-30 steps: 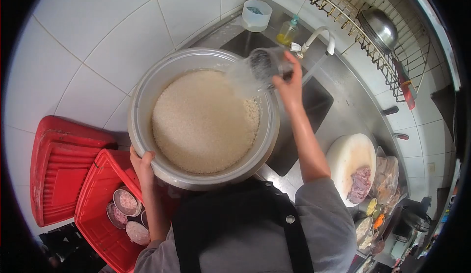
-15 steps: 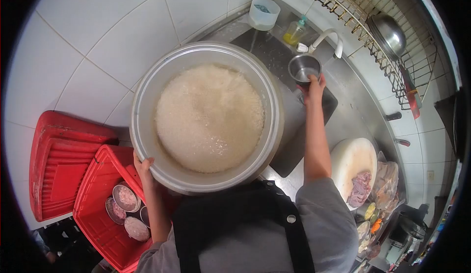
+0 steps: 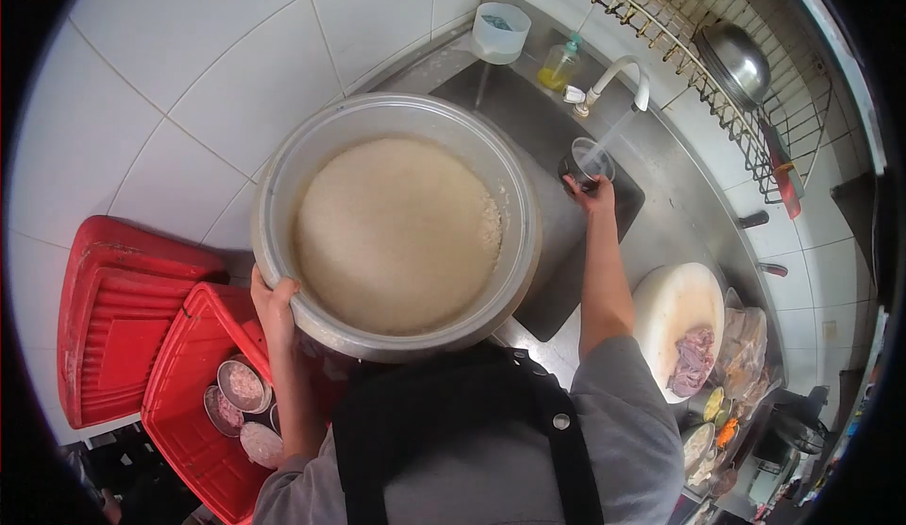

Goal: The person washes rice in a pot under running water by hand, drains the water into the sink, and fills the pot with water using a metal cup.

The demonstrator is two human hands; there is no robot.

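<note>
A large metal pot (image 3: 519, 270) tilts beside the sink, with rice (image 3: 396, 233) under cloudy water inside. My left hand (image 3: 276, 306) grips the pot's rim at its lower left, fingers wrapped over the edge. Over the sink (image 3: 557, 280), my right hand (image 3: 593, 195) holds a small metal cup (image 3: 577, 168). A stream of water from the white faucet (image 3: 621, 70) runs into the cup. The fingers of my right hand are closed round the cup's near side.
A red bin (image 3: 189, 402) with bowls of pink meat stands at lower left, beside a red lid (image 3: 127, 327). Right of the sink lies a round white board (image 3: 661, 317) with meat (image 3: 694, 360). A soap bottle (image 3: 559, 65) and white tub (image 3: 500, 34) stand behind; a wire rack (image 3: 661, 34) hangs above.
My right hand has moved the cup from over the pot, where it was pouring water, to under the faucet's stream. The water over the rice has settled. My left hand stays on the rim.
</note>
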